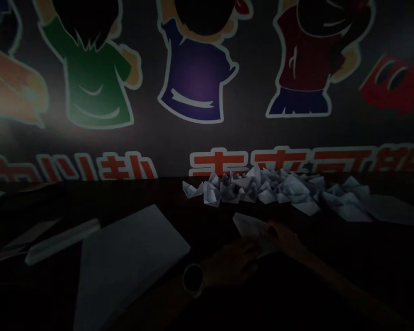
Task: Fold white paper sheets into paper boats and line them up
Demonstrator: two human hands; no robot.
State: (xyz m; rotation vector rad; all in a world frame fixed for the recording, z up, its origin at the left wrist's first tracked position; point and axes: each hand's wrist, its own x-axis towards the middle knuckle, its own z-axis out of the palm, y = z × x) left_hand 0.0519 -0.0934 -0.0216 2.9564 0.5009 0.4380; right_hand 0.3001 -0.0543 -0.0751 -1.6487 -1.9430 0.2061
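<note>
- Dim room: dark wall (152,138) behind the paper pile (283,186), printed with cartoon figures (200,78) and white-edged red lettering (221,162). Pile top overlaps the lower edge of some characters.
- Red cartoon shape (395,85) with two dark ovals, on the wall above the right end of the pile.
- Dark tabletop (158,193) under everything; the pile sits at its far side, against or close to the wall, cannot tell which. Pile = many white folded pieces with pointed corners, heaped and overlapping.
- Folded paper (244,223) being worked: just in front of the pile, apart from it, tilted, one corner pointing up-left.
- Right hand (288,241): in front of the pile, nearly closed, thumb and fingers pinching the paper's right side.
- Left hand (231,264): nearer the camera than the pile, fingers partly curled on the paper's near edge and blocking part of it. Too dark to tell whether it grips or only presses.
- Watch (193,278) with round dark face on the left wrist.
- White sheet (131,257): left of the pile and nearer; left forearm crosses its near edge.
- Long white item (64,241): farther left of the pile, just beyond the sheet. Blurred.
- Flat pale sheet (396,210): at the pile's right end.
</note>
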